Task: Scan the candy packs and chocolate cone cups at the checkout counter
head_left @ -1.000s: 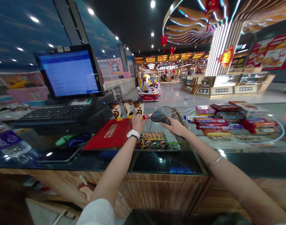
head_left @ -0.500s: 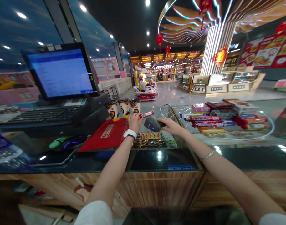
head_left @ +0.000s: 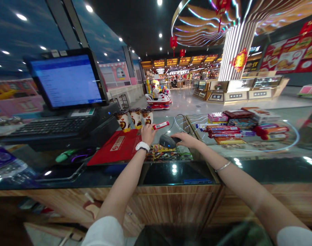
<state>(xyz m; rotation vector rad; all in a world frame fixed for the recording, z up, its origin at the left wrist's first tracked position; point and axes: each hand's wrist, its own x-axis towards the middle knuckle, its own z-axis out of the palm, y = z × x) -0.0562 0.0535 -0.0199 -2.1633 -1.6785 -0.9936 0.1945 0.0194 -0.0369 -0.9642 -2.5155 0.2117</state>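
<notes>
My left hand [head_left: 147, 134] grips one end of a red candy stick pack [head_left: 161, 125] above the counter, beside the red bag [head_left: 112, 148]. Closed round the handle of a dark grey barcode scanner [head_left: 167, 141] is my right hand [head_left: 184, 139]. The scanner's head points left, just below and right of the pack, without touching it. Three lidded cups [head_left: 135, 118] stand behind my left hand. Small packaged items [head_left: 166, 154] lie beneath the scanner under or on the glass; I cannot tell which.
A monitor [head_left: 66, 78] and a keyboard [head_left: 50, 128] are at the left, with a mouse [head_left: 84, 154] in front. Candy rolls and boxes [head_left: 230, 130] lie on the right glass counter [head_left: 260, 153]. A cable curls behind the scanner.
The scanner in my right hand has moved slightly down and tilts less steeply, a little farther from the red pack. My left hand keeps its hold, and the view has shifted slightly.
</notes>
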